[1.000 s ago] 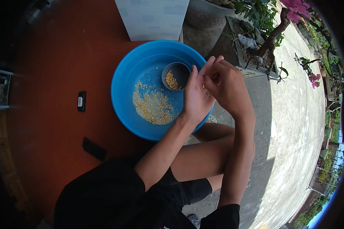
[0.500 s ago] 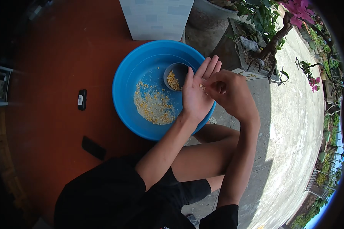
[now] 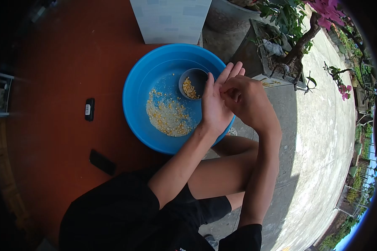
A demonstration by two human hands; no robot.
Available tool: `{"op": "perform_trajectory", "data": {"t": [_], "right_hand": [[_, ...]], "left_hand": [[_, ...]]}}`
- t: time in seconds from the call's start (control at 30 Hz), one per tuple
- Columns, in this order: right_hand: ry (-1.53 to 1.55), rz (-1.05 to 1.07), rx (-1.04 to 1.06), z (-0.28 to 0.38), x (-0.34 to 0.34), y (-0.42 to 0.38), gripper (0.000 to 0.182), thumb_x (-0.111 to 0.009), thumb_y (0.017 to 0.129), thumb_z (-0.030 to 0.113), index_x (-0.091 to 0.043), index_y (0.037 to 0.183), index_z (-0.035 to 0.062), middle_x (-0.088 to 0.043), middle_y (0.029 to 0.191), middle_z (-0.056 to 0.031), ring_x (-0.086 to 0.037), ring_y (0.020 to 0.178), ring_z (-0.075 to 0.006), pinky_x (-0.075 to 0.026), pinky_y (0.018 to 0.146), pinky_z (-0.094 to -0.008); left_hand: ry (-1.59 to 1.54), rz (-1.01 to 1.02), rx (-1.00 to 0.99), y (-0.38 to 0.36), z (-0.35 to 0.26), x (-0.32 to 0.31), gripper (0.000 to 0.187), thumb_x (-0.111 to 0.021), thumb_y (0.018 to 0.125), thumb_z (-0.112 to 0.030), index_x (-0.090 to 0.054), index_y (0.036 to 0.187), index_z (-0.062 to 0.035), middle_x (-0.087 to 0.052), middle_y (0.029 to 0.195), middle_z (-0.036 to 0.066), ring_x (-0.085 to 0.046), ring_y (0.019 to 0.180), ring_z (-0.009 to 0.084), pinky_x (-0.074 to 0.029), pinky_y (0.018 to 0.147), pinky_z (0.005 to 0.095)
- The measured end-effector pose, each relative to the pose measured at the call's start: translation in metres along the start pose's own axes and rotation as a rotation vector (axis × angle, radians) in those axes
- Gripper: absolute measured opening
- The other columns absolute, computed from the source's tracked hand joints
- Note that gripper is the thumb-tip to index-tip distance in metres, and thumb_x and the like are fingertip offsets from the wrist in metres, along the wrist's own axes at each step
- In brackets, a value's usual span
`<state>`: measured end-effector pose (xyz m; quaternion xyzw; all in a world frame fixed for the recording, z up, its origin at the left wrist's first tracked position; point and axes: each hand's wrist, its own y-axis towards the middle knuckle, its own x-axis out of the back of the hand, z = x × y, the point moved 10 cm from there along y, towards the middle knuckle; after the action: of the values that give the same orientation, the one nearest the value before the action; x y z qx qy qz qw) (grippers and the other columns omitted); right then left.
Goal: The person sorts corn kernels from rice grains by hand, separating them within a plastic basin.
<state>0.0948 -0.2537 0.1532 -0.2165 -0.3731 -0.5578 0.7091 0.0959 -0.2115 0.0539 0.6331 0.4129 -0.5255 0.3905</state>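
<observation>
My left hand (image 3: 215,104) is held palm up with its fingers stretched out, over the right rim of a blue basin (image 3: 132,125). Over that palm, my right hand (image 3: 249,98) has thumb and forefinger pinched together; what they hold is too small or hidden to make out. The grains in the left palm are now covered by the right hand. Yellow and pale corn kernels (image 3: 169,117) lie spread on the basin's bottom. A small round bowl (image 3: 201,77) with yellow kernels (image 3: 189,88) inside sits in the basin, just left of my left hand.
On the red-brown floor (image 3: 50,138) lie a black object with a white label (image 3: 89,109) and a dark phone-like object (image 3: 102,162). A pale patterned block (image 3: 171,21) stands behind the basin. Planters with a woody plant (image 3: 299,50) are at the upper right.
My right hand has shifted slightly left and closer over the left palm, hiding the grains that showed there. The left fingers have tilted slightly right.
</observation>
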Motion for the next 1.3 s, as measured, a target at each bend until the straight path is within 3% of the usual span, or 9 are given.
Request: {"op": "perform_trajectory", "data": {"t": [0.2,0.4,0.53,0.63,0.77,0.93,1.1,1.2,1.3], "right_hand": [[-0.107,0.031,0.030,-0.002,-0.012,0.003,0.017,-0.082,0.082,-0.001,-0.077,0.098,-0.0033,-0.077,0.092,-0.0163,-0.075,0.078,-0.0270,-0.060,0.074,-0.0376],[0.016,-0.086,0.018,0.006,0.008,0.007,0.014,-0.083,0.086,0.000,-0.077,0.098,-0.0024,-0.076,0.091,-0.0137,-0.074,0.078,-0.0242,-0.060,0.072,-0.0364],[0.015,-0.206,0.040,0.008,0.008,0.014,0.013,-0.084,0.089,0.001,-0.079,0.101,-0.0004,-0.077,0.093,-0.0115,-0.073,0.076,-0.0211,-0.059,0.070,-0.0350],[0.012,-0.212,0.031,0.010,0.002,0.020,0.017,-0.086,0.090,0.003,-0.080,0.105,-0.0006,-0.076,0.095,-0.0142,-0.075,0.079,-0.0257,-0.061,0.072,-0.0380],[0.025,-0.226,0.036,0.012,0.003,0.023,0.022,-0.086,0.090,0.005,-0.081,0.112,-0.0002,-0.077,0.099,-0.0156,-0.076,0.080,-0.0278,-0.062,0.073,-0.0396],[0.002,-0.269,0.012,0.010,0.012,0.021,0.021,-0.084,0.094,0.008,-0.083,0.114,0.0023,-0.079,0.098,-0.0118,-0.072,0.074,-0.0195,-0.058,0.070,-0.0343],[0.013,-0.274,-0.035,0.004,0.021,0.015,0.018,-0.079,0.098,0.008,-0.082,0.116,0.0019,-0.080,0.096,-0.0136,-0.075,0.077,-0.0202,-0.059,0.073,-0.0353],[0.024,-0.289,-0.050,-0.004,0.025,0.006,0.018,-0.076,0.098,0.011,-0.081,0.113,0.0012,-0.079,0.097,-0.0176,-0.076,0.079,-0.0327,-0.060,0.075,-0.0436],[0.007,-0.288,-0.042,-0.004,0.032,-0.011,0.018,-0.074,0.098,0.012,-0.081,0.112,0.0018,-0.079,0.099,-0.0198,-0.077,0.085,-0.0370,-0.061,0.080,-0.0465]], "left_hand": [[-0.015,0.018,-0.015,-0.001,0.000,0.004,0.080,-0.020,0.120,-0.056,-0.019,0.176,0.0010,-0.020,0.185,0.018,-0.018,0.172,0.0309,-0.019,0.140,0.0464],[-0.132,-0.262,0.098,-0.006,0.018,0.046,0.063,-0.033,0.120,-0.042,-0.043,0.165,0.0001,-0.057,0.162,0.012,-0.054,0.149,0.0248,-0.042,0.126,0.0410],[-0.141,-0.672,0.339,-0.030,0.050,0.096,0.033,-0.042,0.120,-0.031,-0.063,0.137,-0.0115,-0.073,0.119,-0.001,-0.074,0.105,0.0109,-0.064,0.088,0.0335],[-0.106,-0.607,0.312,-0.025,0.050,0.082,0.035,-0.042,0.120,-0.033,-0.064,0.135,-0.0111,-0.073,0.122,0.000,-0.074,0.107,0.0122,-0.063,0.088,0.0335],[-0.084,-0.632,0.258,-0.021,0.042,0.075,0.023,-0.045,0.112,-0.025,-0.062,0.104,-0.0114,-0.062,0.091,-0.001,-0.057,0.080,0.0111,-0.049,0.076,0.0308],[0.004,-0.706,0.294,-0.026,0.050,0.118,0.034,-0.048,0.112,-0.030,-0.046,0.080,-0.0180,-0.033,0.062,-0.006,-0.029,0.051,0.0107,-0.028,0.053,0.0306],[0.399,-0.454,0.504,-0.033,0.071,0.104,0.040,-0.050,0.114,-0.039,-0.050,0.082,-0.0156,-0.030,0.060,-0.006,-0.026,0.047,0.0088,-0.022,0.046,0.0332],[0.926,-0.146,0.657,-0.048,0.049,0.099,0.053,-0.050,0.117,-0.048,-0.049,0.077,-0.0129,-0.035,0.060,-0.008,-0.030,0.047,0.0040,-0.022,0.046,0.0269],[1.694,0.227,0.571,-0.059,-0.011,0.115,0.047,-0.053,0.116,-0.039,-0.063,0.085,-0.0052,-0.055,0.065,0.004,-0.057,0.062,0.0187,-0.045,0.062,0.0357]]}}
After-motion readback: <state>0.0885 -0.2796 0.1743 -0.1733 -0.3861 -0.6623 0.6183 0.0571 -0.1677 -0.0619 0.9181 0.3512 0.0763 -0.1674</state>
